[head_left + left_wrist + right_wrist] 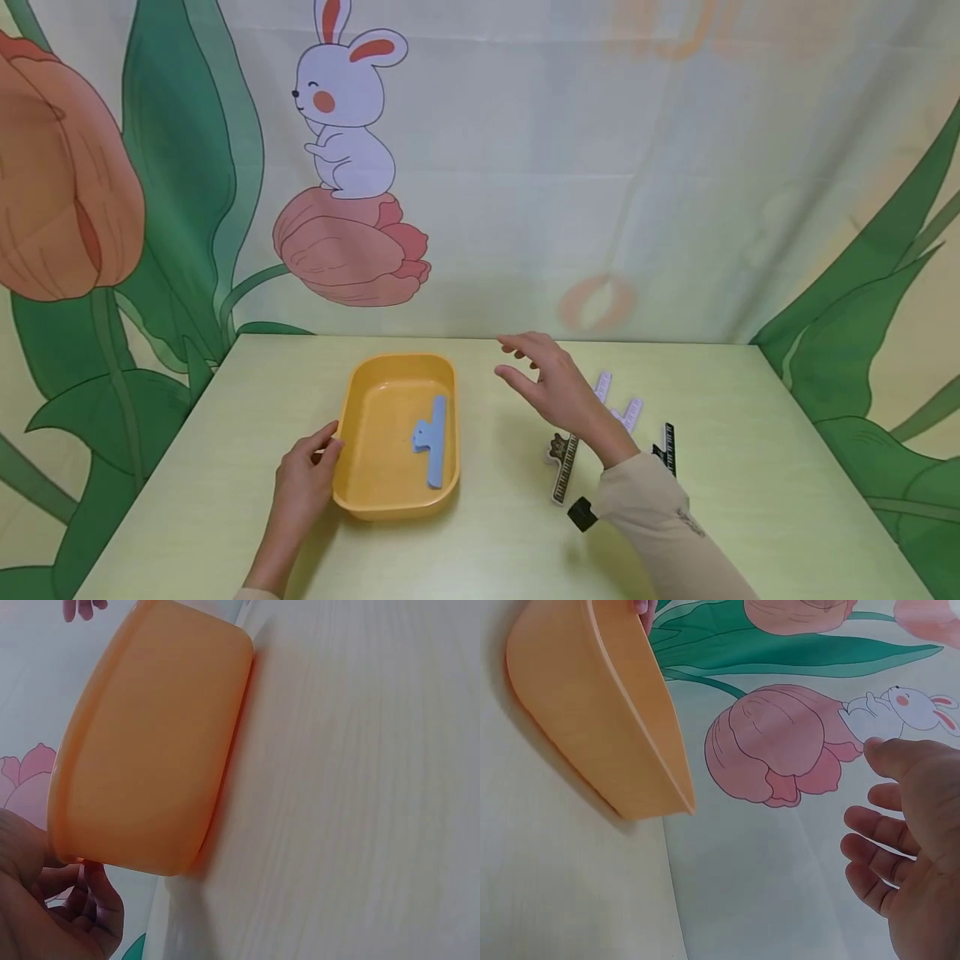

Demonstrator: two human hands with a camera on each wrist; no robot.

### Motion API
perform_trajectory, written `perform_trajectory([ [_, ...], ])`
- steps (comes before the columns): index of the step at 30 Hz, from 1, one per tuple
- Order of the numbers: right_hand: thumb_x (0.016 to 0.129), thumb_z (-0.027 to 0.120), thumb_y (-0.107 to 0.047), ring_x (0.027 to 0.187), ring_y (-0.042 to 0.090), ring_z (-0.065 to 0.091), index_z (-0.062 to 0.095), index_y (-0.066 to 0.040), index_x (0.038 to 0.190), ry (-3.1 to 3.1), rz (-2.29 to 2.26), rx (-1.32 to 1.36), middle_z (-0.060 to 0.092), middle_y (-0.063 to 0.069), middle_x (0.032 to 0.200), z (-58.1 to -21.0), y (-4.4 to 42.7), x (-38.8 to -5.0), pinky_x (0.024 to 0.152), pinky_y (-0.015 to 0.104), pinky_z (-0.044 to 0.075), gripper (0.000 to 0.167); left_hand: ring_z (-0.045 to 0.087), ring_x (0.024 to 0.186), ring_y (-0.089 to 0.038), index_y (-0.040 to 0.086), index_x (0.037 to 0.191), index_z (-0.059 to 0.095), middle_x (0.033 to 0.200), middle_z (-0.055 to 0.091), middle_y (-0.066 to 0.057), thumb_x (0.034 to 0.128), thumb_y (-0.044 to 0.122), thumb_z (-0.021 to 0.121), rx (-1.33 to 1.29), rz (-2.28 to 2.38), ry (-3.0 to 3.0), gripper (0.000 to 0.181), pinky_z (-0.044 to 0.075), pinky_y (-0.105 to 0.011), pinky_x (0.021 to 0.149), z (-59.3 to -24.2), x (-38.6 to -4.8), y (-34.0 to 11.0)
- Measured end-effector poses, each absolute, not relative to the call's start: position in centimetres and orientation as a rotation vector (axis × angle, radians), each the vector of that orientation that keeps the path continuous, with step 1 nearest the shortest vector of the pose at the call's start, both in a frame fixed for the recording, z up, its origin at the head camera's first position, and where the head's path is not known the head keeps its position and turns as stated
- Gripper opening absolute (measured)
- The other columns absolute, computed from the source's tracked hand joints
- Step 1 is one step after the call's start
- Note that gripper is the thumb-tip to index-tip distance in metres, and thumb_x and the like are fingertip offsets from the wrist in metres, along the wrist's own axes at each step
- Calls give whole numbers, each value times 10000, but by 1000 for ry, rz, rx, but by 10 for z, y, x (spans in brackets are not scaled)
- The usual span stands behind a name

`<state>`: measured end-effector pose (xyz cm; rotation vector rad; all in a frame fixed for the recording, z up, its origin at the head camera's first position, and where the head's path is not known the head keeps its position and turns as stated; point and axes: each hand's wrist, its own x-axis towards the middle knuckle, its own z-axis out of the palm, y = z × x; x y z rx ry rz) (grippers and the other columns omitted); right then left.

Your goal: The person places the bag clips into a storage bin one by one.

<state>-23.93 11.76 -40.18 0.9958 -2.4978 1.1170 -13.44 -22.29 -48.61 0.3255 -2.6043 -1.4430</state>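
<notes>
Tulip-print backdrop [525,167], unreadable orange lettering [705,29], blue clip [436,442] inside yellow tray [375,450]

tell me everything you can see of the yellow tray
The tray is yellow, smooth and slightly shiny, apparently plastic: an open, roughly rectangular form with rounded corners, raised walls and a rim. It sits upright on the table, long sides running front to back. The left hand holds its left edge; a blue clip lies inside, toward the right.
</notes>
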Motion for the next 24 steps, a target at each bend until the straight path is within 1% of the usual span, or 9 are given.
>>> perform_trajectory([
  [6,1017,690,-256,1136,214,593,608,-92,1428,-2513,1119,937,626,65,1306,-403,134,-237,879,428,502,450,597,1055,-331,-24,1473,537,1211,602,-221,1082,166,553,324,-1436,-2609,435,471,-226,740,-486,-135,-223],
  [13,994,719,-185,1107,237,607,622,-61,1406,-2501,1096,904,650,120,1279,-403,152,-232,869,440,509,441,603,1045,-333,-31,1468,539,1203,603,-224,1081,159,552,325,-1429,-2609,431,471,-222,727,-486,-135,-222],
  [19,986,726,-157,1108,254,613,620,-51,1407,-2479,1083,878,654,121,1275,-406,168,-230,870,487,515,447,600,1053,-335,-33,1471,535,1215,599,-226,1083,162,551,322,-1436,-2608,434,471,-218,734,-486,-134,-222],
  [24,980,732,-143,1116,284,615,613,-47,1413,-2486,1067,840,657,124,1272,-407,182,-228,863,497,509,459,600,1048,-336,-32,1471,535,1217,602,-231,1082,162,551,319,-1436,-2608,435,471,-218,738,-486,-135,-223],
])
